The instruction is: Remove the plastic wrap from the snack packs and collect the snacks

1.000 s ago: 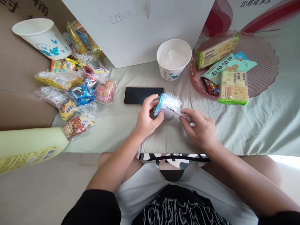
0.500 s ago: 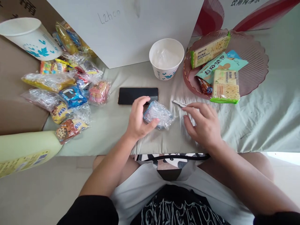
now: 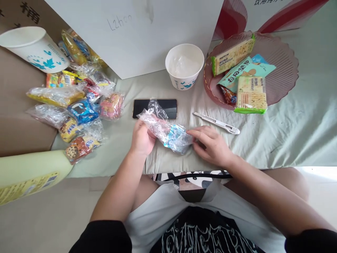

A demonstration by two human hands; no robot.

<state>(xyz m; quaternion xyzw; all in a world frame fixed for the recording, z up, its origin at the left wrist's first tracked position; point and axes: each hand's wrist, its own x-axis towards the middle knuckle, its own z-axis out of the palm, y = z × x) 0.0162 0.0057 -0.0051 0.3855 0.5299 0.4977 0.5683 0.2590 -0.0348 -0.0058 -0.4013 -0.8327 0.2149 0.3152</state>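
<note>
My left hand grips one end of a clear plastic wrap with a blue snack packet inside. My right hand pinches the other end of the same wrap. The bundle lies just above the pale green cloth. A white utility knife rests on the cloth to the right of my hands, with nothing touching it. A black phone lies flat just behind the wrap.
A pile of wrapped snacks sits at the left beside a white paper cup. Another white cup stands behind the phone. A pink dish at the right holds several cracker packs. A white board stands at the back.
My right hand has put the knife down on the cloth and moved to the wrap. The wrap has been pulled open and stretched between both hands.
</note>
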